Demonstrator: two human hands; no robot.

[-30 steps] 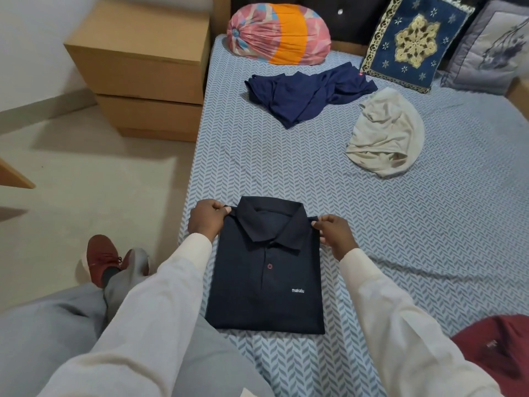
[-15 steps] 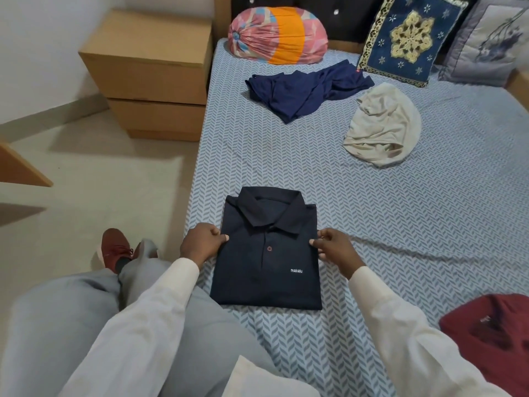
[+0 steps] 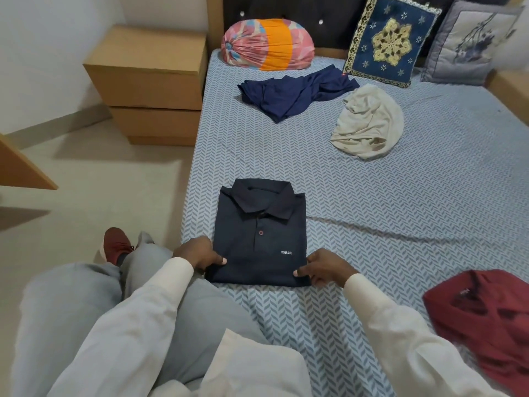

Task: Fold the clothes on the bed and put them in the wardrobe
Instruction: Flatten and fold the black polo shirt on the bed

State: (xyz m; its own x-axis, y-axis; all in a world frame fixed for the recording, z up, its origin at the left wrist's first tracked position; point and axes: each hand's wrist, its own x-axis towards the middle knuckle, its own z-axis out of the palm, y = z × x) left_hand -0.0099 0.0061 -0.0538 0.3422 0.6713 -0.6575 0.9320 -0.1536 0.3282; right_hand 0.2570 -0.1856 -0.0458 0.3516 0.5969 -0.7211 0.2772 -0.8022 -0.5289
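A dark navy polo shirt [image 3: 259,236] lies folded into a neat rectangle near the left edge of the bed [image 3: 400,202], collar pointing away from me. My left hand [image 3: 200,252] grips its lower left corner, thumb on top. My right hand [image 3: 323,266] pinches the lower right corner the same way. Farther up the bed lie a crumpled blue garment [image 3: 294,93] and a bunched beige garment [image 3: 369,121]. A maroon garment [image 3: 483,316] lies unfolded at my right.
A wooden bedside cabinet [image 3: 148,84] stands left of the bed on the pale floor. A pink and orange bolster [image 3: 267,44] and two cushions [image 3: 390,41] lean at the headboard. My grey-trousered knee [image 3: 86,310] is beside the bed edge. No wardrobe is in view.
Both hands slid down the sides of the folded polo shirt, from the shoulders to its lower corners. The shirt stayed flat on the bed.
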